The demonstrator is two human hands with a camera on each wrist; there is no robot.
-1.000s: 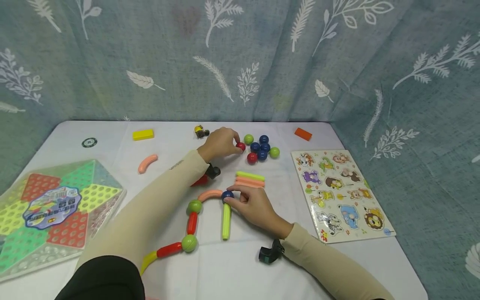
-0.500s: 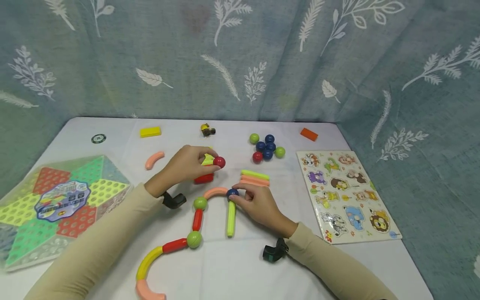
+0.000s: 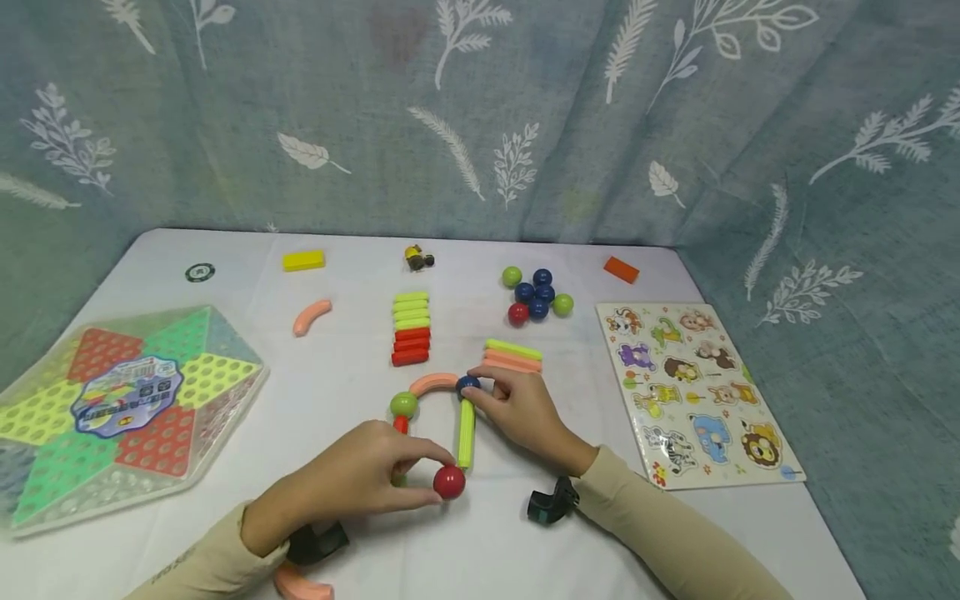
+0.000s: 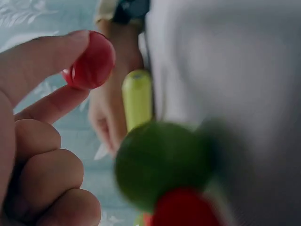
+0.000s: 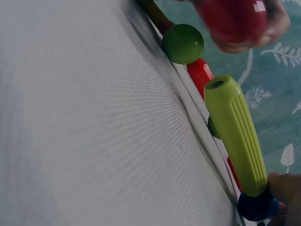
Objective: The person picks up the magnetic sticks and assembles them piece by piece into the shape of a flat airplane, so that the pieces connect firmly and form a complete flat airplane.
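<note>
My left hand [image 3: 348,471] pinches a glossy red ball [image 3: 449,482] between thumb and forefinger. The ball is just below the free end of a ribbed yellow-green stick [image 3: 466,437]. My right hand [image 3: 525,410] pinches a blue ball [image 3: 468,387], to which the stick and a curved peach piece [image 3: 433,382] are joined. At the peach piece's other end sits a green ball [image 3: 403,405], followed by a red stick [image 3: 401,425] partly behind my left hand. In the right wrist view the stick's near end shows a dark round spot [image 5: 217,84].
Several yellow-green and red sticks [image 3: 411,334] lie in a column. Peach and yellow-green sticks [image 3: 513,357] lie behind my right hand. Loose balls [image 3: 544,293] cluster farther back. An animal puzzle board [image 3: 611,375] is at right, a packaged star-patterned board [image 3: 225,417] at left.
My left hand has taken the red ball from the cluster and carried it left, then down toward the yellow-green stick's near end. My right hand keeps its pinch on the blue ball.
</note>
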